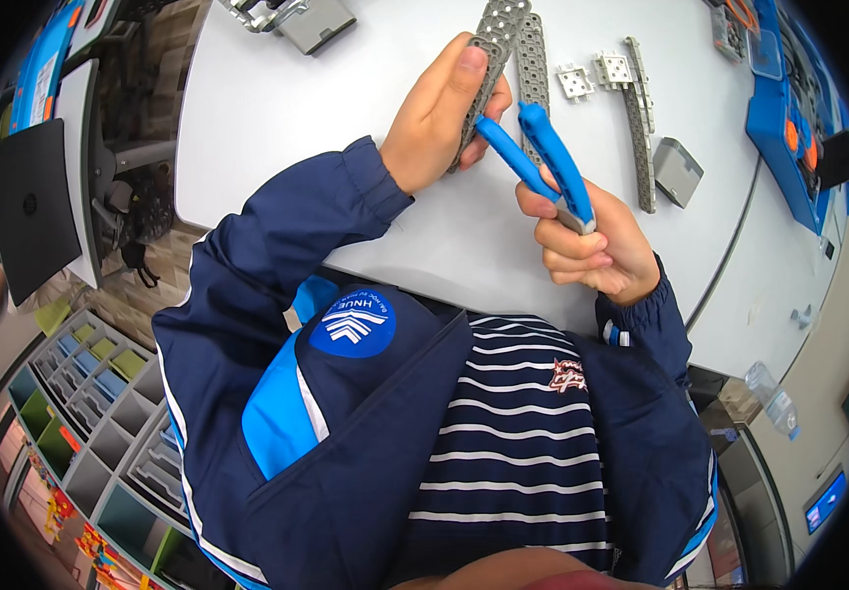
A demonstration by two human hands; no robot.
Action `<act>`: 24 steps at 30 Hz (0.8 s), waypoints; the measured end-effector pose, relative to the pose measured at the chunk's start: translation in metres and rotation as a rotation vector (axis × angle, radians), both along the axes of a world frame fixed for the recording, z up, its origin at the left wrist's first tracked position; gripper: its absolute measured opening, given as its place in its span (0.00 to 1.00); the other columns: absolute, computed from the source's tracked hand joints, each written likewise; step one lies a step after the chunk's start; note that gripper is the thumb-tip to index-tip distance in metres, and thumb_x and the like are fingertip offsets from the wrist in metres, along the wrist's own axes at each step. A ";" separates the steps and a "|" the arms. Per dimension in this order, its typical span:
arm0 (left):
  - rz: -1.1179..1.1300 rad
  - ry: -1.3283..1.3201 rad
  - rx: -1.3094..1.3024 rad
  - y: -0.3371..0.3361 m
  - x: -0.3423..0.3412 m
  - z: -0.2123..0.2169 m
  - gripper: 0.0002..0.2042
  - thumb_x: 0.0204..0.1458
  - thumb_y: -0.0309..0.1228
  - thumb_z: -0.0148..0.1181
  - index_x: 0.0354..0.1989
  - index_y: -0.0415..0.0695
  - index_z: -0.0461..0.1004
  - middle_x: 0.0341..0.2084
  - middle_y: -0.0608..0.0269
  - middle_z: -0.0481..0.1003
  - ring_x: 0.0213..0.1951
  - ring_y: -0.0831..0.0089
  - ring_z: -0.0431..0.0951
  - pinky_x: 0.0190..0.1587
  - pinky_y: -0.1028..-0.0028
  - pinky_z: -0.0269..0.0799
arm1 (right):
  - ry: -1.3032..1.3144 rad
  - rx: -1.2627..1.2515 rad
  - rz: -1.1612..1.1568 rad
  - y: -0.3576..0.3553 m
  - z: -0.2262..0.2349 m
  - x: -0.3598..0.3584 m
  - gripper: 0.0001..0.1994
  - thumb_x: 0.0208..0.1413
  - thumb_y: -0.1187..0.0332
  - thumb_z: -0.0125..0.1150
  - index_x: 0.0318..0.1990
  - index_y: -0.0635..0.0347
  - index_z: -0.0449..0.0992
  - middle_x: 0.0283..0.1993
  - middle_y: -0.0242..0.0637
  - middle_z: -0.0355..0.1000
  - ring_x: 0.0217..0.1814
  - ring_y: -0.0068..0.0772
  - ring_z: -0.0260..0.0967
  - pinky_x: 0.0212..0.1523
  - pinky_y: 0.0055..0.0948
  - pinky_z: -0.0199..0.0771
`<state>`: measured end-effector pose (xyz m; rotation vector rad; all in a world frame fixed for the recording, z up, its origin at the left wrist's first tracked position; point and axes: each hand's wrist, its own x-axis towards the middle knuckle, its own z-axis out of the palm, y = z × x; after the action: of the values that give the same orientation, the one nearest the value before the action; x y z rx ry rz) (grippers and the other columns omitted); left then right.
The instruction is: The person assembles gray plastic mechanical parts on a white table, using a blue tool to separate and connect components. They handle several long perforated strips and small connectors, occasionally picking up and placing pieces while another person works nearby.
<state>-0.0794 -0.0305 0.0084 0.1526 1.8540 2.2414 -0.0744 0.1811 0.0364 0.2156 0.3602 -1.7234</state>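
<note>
My left hand (437, 118) grips a grey perforated beam (483, 84), held tilted above the white table (277, 138). My right hand (589, 246) is closed around a blue two-pronged plastic tool (542, 162). The tool's prongs point up and left, and one tip touches the beam near my left fingers. Behind the tool lies a second grey perforated plate (530, 59) on the table.
Two small square grey connectors (593, 74), a long grey beam (641, 123) and a grey block (677, 170) lie at the right. A grey assembly (292, 18) sits at the far edge. Blue parts trays (788, 118) stand far right. A laptop (36, 202) and cubby shelves (100, 413) are at the left.
</note>
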 end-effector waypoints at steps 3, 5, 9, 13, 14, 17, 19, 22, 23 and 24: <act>0.052 0.023 -0.052 0.001 -0.001 0.001 0.23 0.68 0.53 0.30 0.36 0.46 0.61 0.22 0.67 0.66 0.16 0.85 0.64 0.16 0.82 0.62 | 0.441 0.385 0.016 -0.003 0.003 0.010 0.18 0.72 0.56 0.35 0.35 0.57 0.65 0.14 0.19 0.50 0.12 0.10 0.42 0.14 0.16 0.41; 0.113 0.059 -0.103 0.002 -0.002 0.000 0.22 0.68 0.52 0.30 0.37 0.46 0.61 0.22 0.67 0.66 0.17 0.85 0.64 0.17 0.82 0.62 | 0.689 0.542 0.044 -0.005 0.006 0.015 0.19 0.72 0.56 0.39 0.34 0.58 0.67 0.18 0.21 0.50 0.16 0.12 0.43 0.17 0.18 0.45; 0.176 0.118 -0.158 0.002 -0.003 -0.005 0.22 0.68 0.51 0.30 0.39 0.45 0.62 0.22 0.67 0.66 0.20 0.84 0.65 0.22 0.81 0.64 | 0.789 0.663 -0.004 -0.015 0.004 0.025 0.19 0.72 0.55 0.37 0.33 0.58 0.66 0.19 0.21 0.53 0.15 0.11 0.42 0.16 0.18 0.41; 0.177 0.214 -0.232 0.000 -0.004 -0.009 0.23 0.68 0.51 0.30 0.41 0.44 0.64 0.22 0.67 0.65 0.21 0.81 0.64 0.27 0.78 0.66 | 0.827 0.665 0.011 -0.016 0.003 0.026 0.20 0.72 0.55 0.37 0.33 0.59 0.66 0.19 0.21 0.53 0.15 0.11 0.42 0.16 0.18 0.41; 0.147 0.188 -0.194 0.001 -0.003 -0.009 0.23 0.68 0.52 0.31 0.41 0.43 0.64 0.22 0.67 0.65 0.22 0.81 0.64 0.28 0.78 0.67 | 0.817 0.653 0.023 -0.016 0.003 0.026 0.20 0.72 0.55 0.37 0.33 0.59 0.66 0.18 0.21 0.53 0.15 0.11 0.42 0.16 0.18 0.40; 0.101 0.069 -0.094 0.002 0.000 -0.008 0.24 0.68 0.53 0.32 0.41 0.42 0.64 0.21 0.66 0.64 0.23 0.80 0.65 0.29 0.77 0.67 | 0.656 0.544 0.076 -0.011 0.004 0.019 0.20 0.72 0.55 0.36 0.32 0.58 0.64 0.14 0.21 0.52 0.12 0.11 0.40 0.14 0.18 0.40; 0.085 0.015 -0.010 0.001 0.000 -0.007 0.25 0.67 0.54 0.32 0.40 0.42 0.64 0.21 0.66 0.64 0.23 0.80 0.65 0.29 0.77 0.66 | 0.460 0.391 0.071 -0.009 0.002 0.014 0.19 0.72 0.54 0.34 0.33 0.57 0.63 0.12 0.20 0.51 0.10 0.11 0.39 0.12 0.17 0.38; 0.084 -0.007 0.041 -0.001 -0.002 -0.005 0.25 0.67 0.55 0.31 0.38 0.42 0.63 0.20 0.66 0.63 0.23 0.80 0.64 0.28 0.77 0.67 | 0.203 0.206 0.066 -0.005 -0.003 0.009 0.19 0.72 0.54 0.32 0.32 0.55 0.61 0.10 0.19 0.50 0.09 0.10 0.40 0.11 0.15 0.39; 0.086 0.033 0.040 -0.001 -0.003 -0.005 0.24 0.68 0.53 0.31 0.40 0.42 0.63 0.21 0.66 0.64 0.23 0.80 0.65 0.26 0.78 0.66 | 0.119 0.156 0.071 -0.003 -0.006 0.008 0.19 0.73 0.54 0.31 0.32 0.54 0.61 0.10 0.19 0.50 0.09 0.10 0.41 0.11 0.14 0.39; 0.088 0.072 0.039 -0.002 -0.003 -0.004 0.24 0.68 0.52 0.31 0.41 0.42 0.63 0.21 0.66 0.64 0.23 0.81 0.65 0.25 0.79 0.65 | 0.037 0.071 0.062 -0.003 -0.009 0.007 0.19 0.73 0.54 0.31 0.33 0.55 0.61 0.10 0.18 0.50 0.09 0.10 0.41 0.11 0.14 0.39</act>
<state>-0.0822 -0.0324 0.0041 0.1637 1.8893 2.3613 -0.0678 0.1783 0.0275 0.2227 0.4514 -1.6569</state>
